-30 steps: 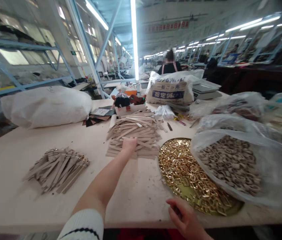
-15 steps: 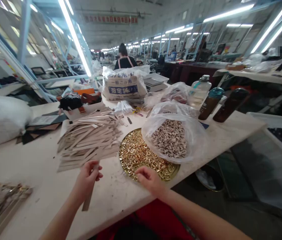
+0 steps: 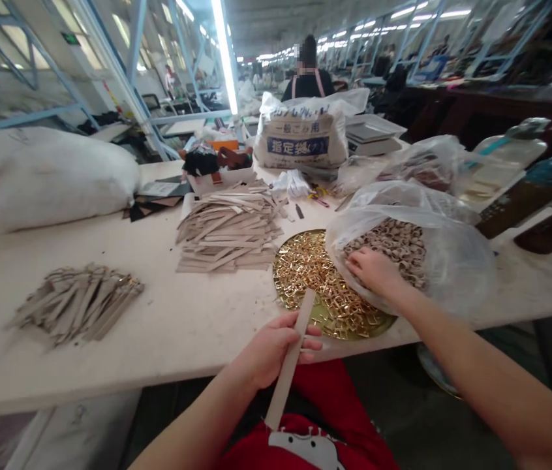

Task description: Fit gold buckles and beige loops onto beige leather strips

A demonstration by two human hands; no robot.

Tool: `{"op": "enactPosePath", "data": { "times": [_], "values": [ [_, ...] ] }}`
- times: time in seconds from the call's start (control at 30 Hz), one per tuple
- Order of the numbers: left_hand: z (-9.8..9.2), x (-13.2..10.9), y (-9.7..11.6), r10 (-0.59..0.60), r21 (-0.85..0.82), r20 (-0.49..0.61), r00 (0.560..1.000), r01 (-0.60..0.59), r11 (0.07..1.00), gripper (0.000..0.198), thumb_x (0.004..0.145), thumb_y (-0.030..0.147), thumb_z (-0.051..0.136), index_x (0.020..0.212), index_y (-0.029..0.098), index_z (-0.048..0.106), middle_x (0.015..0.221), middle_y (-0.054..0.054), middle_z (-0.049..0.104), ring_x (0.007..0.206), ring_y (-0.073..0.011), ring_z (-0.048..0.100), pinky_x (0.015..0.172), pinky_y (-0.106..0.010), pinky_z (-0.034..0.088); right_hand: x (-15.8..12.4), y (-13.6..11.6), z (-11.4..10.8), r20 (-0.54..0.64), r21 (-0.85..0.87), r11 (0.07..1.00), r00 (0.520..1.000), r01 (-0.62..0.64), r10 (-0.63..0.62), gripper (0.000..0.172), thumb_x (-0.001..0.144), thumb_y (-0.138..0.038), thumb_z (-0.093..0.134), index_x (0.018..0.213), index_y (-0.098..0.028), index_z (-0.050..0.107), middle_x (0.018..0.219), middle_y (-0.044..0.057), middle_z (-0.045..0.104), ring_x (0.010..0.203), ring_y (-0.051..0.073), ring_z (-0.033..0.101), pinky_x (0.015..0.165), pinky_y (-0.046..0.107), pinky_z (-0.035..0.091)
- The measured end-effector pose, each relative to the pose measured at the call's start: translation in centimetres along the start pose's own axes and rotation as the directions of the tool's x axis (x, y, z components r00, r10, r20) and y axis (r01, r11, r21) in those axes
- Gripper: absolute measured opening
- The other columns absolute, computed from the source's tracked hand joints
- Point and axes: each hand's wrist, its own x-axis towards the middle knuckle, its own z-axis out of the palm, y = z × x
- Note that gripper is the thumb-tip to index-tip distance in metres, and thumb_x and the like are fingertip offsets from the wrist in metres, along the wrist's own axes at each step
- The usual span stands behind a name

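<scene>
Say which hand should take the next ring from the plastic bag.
Right, probably: the right hand rests on the rings in the clear plastic bag, while the left hand holds a beige strip.

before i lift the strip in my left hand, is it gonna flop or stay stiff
The strip will probably stay fairly stiff: it runs straight out on both sides of your left hand with no visible sag. It looks thin and likely light. Strips in the loose pile lie straight too, so they may slide apart rather than drape.
</scene>
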Motion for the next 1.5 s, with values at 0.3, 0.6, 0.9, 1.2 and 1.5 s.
{"op": "enactPosePath", "data": {
  "times": [0.3, 0.6, 0.9, 1.2, 1.5],
  "values": [
    [-0.6, -0.1, -1.2, 0.0, -0.005, 0.027, 1.0, 0.0, 1.0, 0.021, 0.074, 0.015, 0.047, 0.093, 0.013, 0.053, 0.083, -0.005, 0.059, 0.06, -0.0073, 0.058, 0.05, -0.015, 0.046, -6.9, -7.6, -0.1, 0.336, 0.857, 0.398, 0.941, -0.326, 0.049, 0.032, 0.083, -0.046, 0.042, 0.091, -0.018, 0.054, 0.064, -0.001, 0.056, 0.049, 0.01, 0.047, 0.046, 0.023, 0.037],
    [-1.7, -0.5, -1.8, -0.039, -0.056, 0.031, 0.999, 0.041, 0.998, 0.032, 0.063, 0.006, 0.046, 0.091, 0.012, 0.059, 0.088, -0.009, 0.061, 0.067, -0.0102, 0.06, 0.055, -0.018, 0.049, -9.2, -12.3, 1.4, 0.558, 0.793, -0.175, 0.811, -0.583, -0.175, 0.011, 0.075, -0.028, 0.055, 0.079, -0.018, 0.055, 0.067, -0.003, 0.05, 0.052, 0.007, 0.042, 0.047, 0.02, 0.036],
    [-1.8, -0.3, -2.2, -0.108, -0.124, -0.008, 0.994, 0.106, 0.987, 0.036, 0.066, 0.003, 0.044, 0.097, 0.011, 0.06, 0.093, -0.011, 0.061, 0.073, -0.013, 0.062, 0.058, -0.02, 0.052, -9.3, -11.8, 2.3, 0.598, 0.771, -0.259, 0.801, -0.581, -0.017, 0.019, 0.074, -0.037, 0.061, 0.083, -0.021, 0.063, 0.07, -0.002, 0.056, 0.055, 0.008, 0.047, 0.049, 0.02, 0.04],
    [-2.2, -0.1, -2.3, -0.14, -0.177, 0.001, 0.99, 0.138, 0.974, 0.036, 0.068, 0.002, 0.043, 0.098, 0.012, 0.06, 0.095, -0.011, 0.062, 0.077, -0.0143, 0.062, 0.061, -0.022, 0.053, -9.4, -11.5, 3.6, 0.605, 0.778, -0.31, 0.785, -0.546, 0.133, 0.021, 0.069, -0.037, 0.067, 0.084, -0.022, 0.065, 0.071, -0.002, 0.06, 0.061, 0.008, 0.053, 0.056, 0.02, 0.045],
    [-2.8, -0.1, -3.2, -0.135, -0.18, 0.041, 0.99, 0.14, 0.974, 0.024, 0.073, 0.007, 0.051, 0.094, 0.011, 0.06, 0.088, -0.009, 0.062, 0.065, -0.0086, 0.061, 0.054, -0.015, 0.05, -9.5, -11.8, 3.3, 0.649, 0.726, -0.403, 0.749, -0.557, 0.133, 0.02, 0.059, -0.031, 0.076, 0.067, -0.02, 0.061, 0.063, -0.005, 0.056, 0.058, 0.006, 0.05, 0.054, 0.017, 0.044]
  ]
}}
